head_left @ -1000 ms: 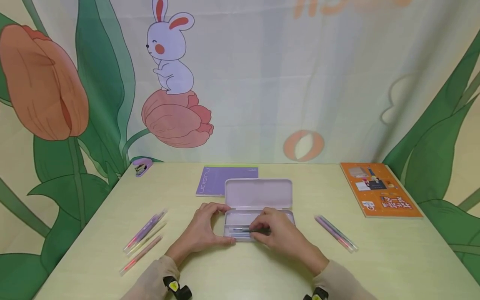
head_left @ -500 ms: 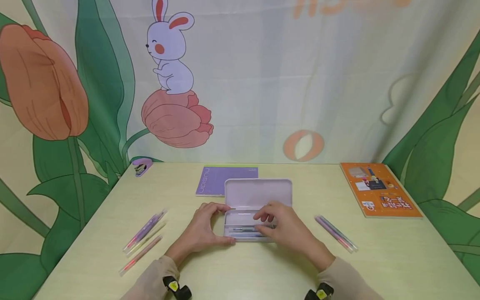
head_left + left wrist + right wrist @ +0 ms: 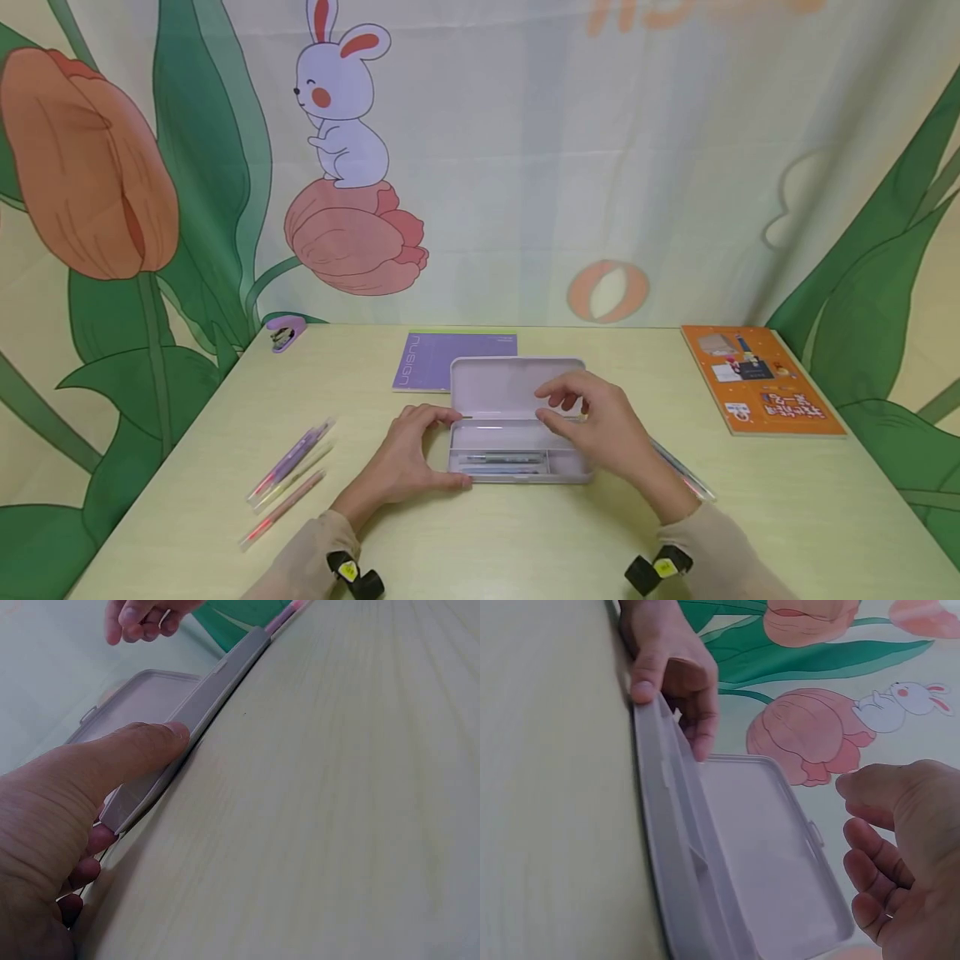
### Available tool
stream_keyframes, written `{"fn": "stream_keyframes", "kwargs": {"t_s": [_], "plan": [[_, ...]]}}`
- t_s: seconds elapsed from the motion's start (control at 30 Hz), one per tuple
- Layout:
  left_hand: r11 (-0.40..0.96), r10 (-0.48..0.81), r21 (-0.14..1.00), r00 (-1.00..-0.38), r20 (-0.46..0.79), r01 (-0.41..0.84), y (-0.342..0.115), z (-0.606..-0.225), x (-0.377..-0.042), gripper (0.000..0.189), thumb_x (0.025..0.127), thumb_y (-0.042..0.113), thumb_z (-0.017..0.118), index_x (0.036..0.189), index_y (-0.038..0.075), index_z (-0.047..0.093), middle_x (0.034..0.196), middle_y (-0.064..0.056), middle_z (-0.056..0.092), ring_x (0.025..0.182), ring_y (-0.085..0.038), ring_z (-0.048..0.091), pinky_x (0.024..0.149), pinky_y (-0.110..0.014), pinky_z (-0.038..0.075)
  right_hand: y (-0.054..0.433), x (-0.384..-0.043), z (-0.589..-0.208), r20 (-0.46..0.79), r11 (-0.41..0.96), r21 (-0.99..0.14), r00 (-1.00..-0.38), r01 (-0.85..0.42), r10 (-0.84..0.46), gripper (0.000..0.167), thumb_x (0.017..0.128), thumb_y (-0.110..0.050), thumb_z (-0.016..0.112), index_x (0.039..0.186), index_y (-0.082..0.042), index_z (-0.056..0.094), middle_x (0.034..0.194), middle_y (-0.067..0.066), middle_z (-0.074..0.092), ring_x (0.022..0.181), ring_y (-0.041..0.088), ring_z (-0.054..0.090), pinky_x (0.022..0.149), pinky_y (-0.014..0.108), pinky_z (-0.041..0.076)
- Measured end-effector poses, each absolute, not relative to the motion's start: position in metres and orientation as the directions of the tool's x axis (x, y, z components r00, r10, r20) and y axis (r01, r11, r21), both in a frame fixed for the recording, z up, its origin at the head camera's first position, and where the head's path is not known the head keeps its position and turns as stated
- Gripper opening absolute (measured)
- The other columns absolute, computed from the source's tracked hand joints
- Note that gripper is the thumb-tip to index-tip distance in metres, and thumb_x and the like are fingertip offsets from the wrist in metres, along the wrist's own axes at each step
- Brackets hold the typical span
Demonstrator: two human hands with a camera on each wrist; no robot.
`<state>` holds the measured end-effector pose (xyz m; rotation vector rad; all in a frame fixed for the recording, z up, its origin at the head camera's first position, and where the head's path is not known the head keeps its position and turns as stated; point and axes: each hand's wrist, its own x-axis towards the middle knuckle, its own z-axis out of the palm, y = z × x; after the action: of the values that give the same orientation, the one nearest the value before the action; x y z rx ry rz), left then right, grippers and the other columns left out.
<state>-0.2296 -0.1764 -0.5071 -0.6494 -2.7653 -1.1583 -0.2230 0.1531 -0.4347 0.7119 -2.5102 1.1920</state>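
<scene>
Pale tabletop [image 3: 517, 542]; left hand [image 3: 408, 458], fingers round pencil case [image 3: 495, 388]; right hand [image 3: 606, 425] above, thumb and forefinger apart.

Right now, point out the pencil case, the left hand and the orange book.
Pencil case [image 3: 498, 392], head view: inner face of the raised lid.
Left hand [image 3: 407, 454], head view: back of the hand.
Orange book [image 3: 763, 381], head view: middle of the cover.

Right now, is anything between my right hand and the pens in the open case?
Nothing visible: your right hand hovers above the case, and the pens lie uncovered at its front left. Your left hand grips the case's left end.
</scene>
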Motion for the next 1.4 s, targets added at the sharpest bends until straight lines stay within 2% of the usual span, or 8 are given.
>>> {"fn": "stream_keyframes", "kwargs": {"t_s": [0.17, 0.33, 0.67, 1.0, 1.4], "plan": [[0.626, 0.353, 0.665, -0.908, 0.224, 0.407, -0.176, -0.506, -0.23, 0.092, 0.064, 0.051, 0.107, 0.142, 0.02, 0.068, 0.136, 0.006, 0.069, 0.129, -0.021, 0.054, 0.117, -0.051, 0.044, 0.167, -0.225, -0.423, 0.471, 0.555, -0.637, -0.84, -0.535, -0.27, 0.022, 0.096, -0.012, 0.089, 0.115, -0.019, 0.082, 0.097, -0.009, 0.072, 0.092, 0.02, 0.066, 0.078, 0.034, 0.053], [0.631, 0.35, 0.666, -0.912, 0.213, 0.398, -0.176, -0.505, -0.229, 0.092, 0.064, 0.05, 0.107, 0.142, 0.02, 0.067, 0.136, 0.006, 0.069, 0.13, -0.021, 0.053, 0.118, -0.051, 0.043, 0.184, -0.225, -0.41, 0.459, 0.578, -0.653, -0.863, -0.489, -0.212, 0.022, 0.098, -0.017, 0.088, 0.119, -0.019, 0.082, 0.098, -0.006, 0.072, 0.095, 0.017, 0.065, 0.081, 0.037, 0.053], [0.631, 0.354, 0.659, -0.908, 0.223, 0.409, -0.175, -0.506, -0.229, 0.092, 0.065, 0.05, 0.107, 0.142, 0.019, 0.068, 0.136, 0.005, 0.07, 0.127, -0.02, 0.054, 0.116, -0.051, 0.044, 0.222, -0.225, -0.397, 0.493, 0.6, -0.654, -0.861, -0.462, -0.126, 0.021, 0.102, -0.018, 0.084, 0.122, -0.014, 0.079, 0.096, 0.0, 0.071, 0.091, 0.012, 0.062, 0.078, 0.022, 0.047], [0.632, 0.349, 0.655, -0.907, 0.237, 0.415, -0.175, -0.505, -0.229, 0.092, 0.064, 0.05, 0.108, 0.141, 0.02, 0.068, 0.133, 0.006, 0.07, 0.127, -0.021, 0.055, 0.116, -0.052, 0.044, 0.259, -0.219, -0.404, 0.495, 0.6, -0.665, -0.864, -0.444, -0.09, 0.022, 0.102, -0.015, 0.083, 0.124, -0.014, 0.079, 0.095, 0.003, 0.07, 0.085, 0.01, 0.06, 0.074, 0.02, 0.047], [0.633, 0.353, 0.652, -0.905, 0.239, 0.419, -0.175, -0.506, -0.229, 0.091, 0.064, 0.05, 0.107, 0.141, 0.02, 0.068, 0.133, 0.006, 0.07, 0.126, -0.02, 0.055, 0.114, -0.051, 0.045, 0.287, -0.207, -0.428, 0.415, 0.647, -0.68, -0.908, -0.346, -0.05, 0.021, 0.105, -0.023, 0.081, 0.124, -0.013, 0.077, 0.095, 0.004, 0.07, 0.084, 0.012, 0.06, 0.072, 0.019, 0.048]]}}
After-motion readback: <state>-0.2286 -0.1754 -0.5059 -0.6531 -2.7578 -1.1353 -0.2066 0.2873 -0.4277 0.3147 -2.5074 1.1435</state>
